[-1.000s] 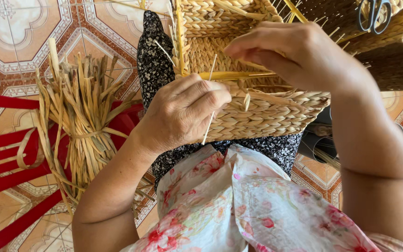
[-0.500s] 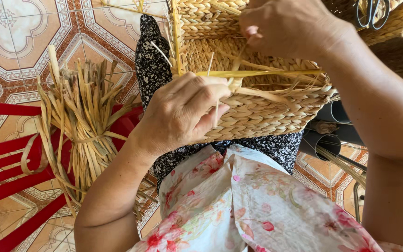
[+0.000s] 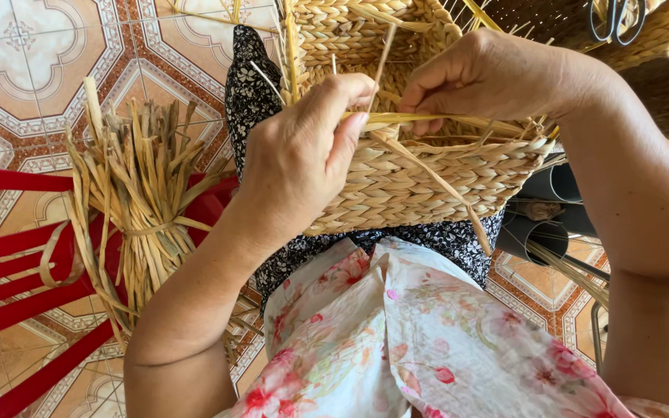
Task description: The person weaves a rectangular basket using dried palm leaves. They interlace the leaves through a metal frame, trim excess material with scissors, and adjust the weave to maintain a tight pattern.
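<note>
Straw-coloured woven basket (image 3: 420,174) rests on my lap. My left hand (image 3: 303,166) and right hand (image 3: 489,77) each pinch the flat strand (image 3: 427,120) at its rim. Walls appear woven; rim stakes remain loose. Spare bundle (image 3: 137,190) lies on the red chair (image 3: 17,271).

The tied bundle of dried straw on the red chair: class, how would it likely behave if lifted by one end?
The straw bundle would probably feel light for its size, being thin dry strips. It would likely sag and splay, since the loose ends already fan out and curl. The single tie around its middle should mostly keep it together, though some strips might slip free.
</note>
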